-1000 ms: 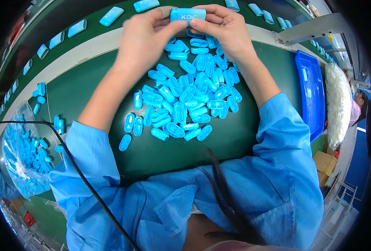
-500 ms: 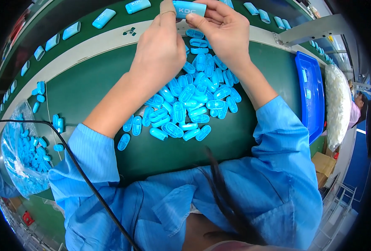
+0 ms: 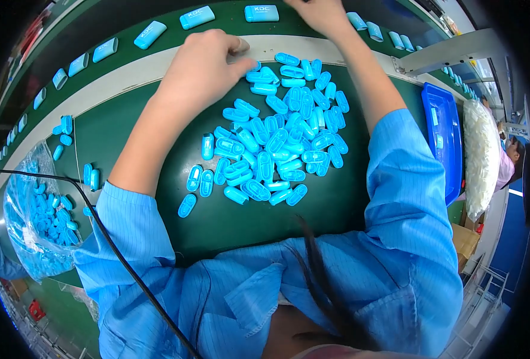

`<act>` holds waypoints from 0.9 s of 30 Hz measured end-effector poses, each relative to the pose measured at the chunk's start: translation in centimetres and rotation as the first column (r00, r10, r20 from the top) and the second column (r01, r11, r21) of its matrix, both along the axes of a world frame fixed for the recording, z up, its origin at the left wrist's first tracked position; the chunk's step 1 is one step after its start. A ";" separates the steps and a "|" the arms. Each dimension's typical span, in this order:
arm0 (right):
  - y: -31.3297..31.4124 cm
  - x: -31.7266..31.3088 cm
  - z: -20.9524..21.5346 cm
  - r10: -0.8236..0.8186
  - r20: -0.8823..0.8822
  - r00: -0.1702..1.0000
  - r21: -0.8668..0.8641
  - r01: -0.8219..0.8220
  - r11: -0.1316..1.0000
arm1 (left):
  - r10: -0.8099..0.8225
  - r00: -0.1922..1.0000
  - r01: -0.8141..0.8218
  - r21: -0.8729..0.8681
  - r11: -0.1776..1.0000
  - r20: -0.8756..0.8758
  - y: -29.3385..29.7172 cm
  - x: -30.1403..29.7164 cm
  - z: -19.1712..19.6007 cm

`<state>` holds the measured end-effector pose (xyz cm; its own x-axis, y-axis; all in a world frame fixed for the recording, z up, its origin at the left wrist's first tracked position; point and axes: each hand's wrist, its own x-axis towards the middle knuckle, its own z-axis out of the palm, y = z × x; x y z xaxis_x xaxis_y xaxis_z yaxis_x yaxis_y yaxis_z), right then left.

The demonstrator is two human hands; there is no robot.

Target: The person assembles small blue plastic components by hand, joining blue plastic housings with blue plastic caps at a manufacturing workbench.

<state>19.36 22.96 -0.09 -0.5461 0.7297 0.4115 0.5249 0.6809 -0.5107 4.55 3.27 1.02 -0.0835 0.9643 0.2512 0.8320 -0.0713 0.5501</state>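
Note:
My left hand [image 3: 202,66] is at the inner rail, its thumb and wrapped index finger apart. The thumb tip is against or just over a small blue plastic cap [image 3: 256,66] at the edge of the pile; contact is hard to judge. My right hand [image 3: 322,13] stretches over the belt at the top edge, where its fingertips are partly cut off; I cannot see whether they hold anything. A flat light-blue case [image 3: 261,13] lies on the belt between my hands. Below them spreads a heap of translucent blue oval caps [image 3: 278,140], some face up, others tilted.
More light-blue cases [image 3: 150,35] are spaced along the green belt. A clear bag of blue parts [image 3: 23,215] stands at left, with loose pieces near it. At right are a blue tray [image 3: 450,173], a white-filled bag [image 3: 480,158] and a metal arm [image 3: 450,49]. A black cable [image 3: 118,248] crosses my left sleeve.
Both hands have separated from the light-blue case they held; one now lies on the belt there. My left hand has come down-left to the pile's edge, my right has moved up and right.

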 end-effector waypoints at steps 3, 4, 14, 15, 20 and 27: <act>0.6 1.1 0.8 -0.151 0.197 0.969 0.125 0.128 0.984 | -0.068 0.996 0.065 -0.055 0.996 -0.055 0.1 -0.4 -0.9; 1.3 2.0 0.3 -0.115 0.241 0.964 0.108 0.091 0.990 | -0.079 0.995 0.076 -0.052 0.996 -0.058 0.1 0.0 -0.7; -6.9 3.4 2.7 0.068 -0.404 0.912 -0.607 -0.323 0.726 | -0.004 0.905 0.028 -0.052 0.998 0.426 1.7 0.3 -1.4; -8.0 3.0 3.3 0.072 -0.426 0.902 -0.690 -0.375 0.619 | 0.024 0.757 0.031 -0.073 0.997 0.653 1.7 0.4 -1.4; -8.7 3.1 1.5 0.182 -0.442 0.878 -0.518 -0.416 0.747 | -0.080 0.443 0.088 0.045 0.995 0.893 2.0 0.3 -1.8; -7.8 3.6 -0.4 0.064 -0.476 0.877 -0.687 -0.416 0.596 | -0.079 0.410 -0.007 0.090 0.996 0.908 2.0 0.6 -2.7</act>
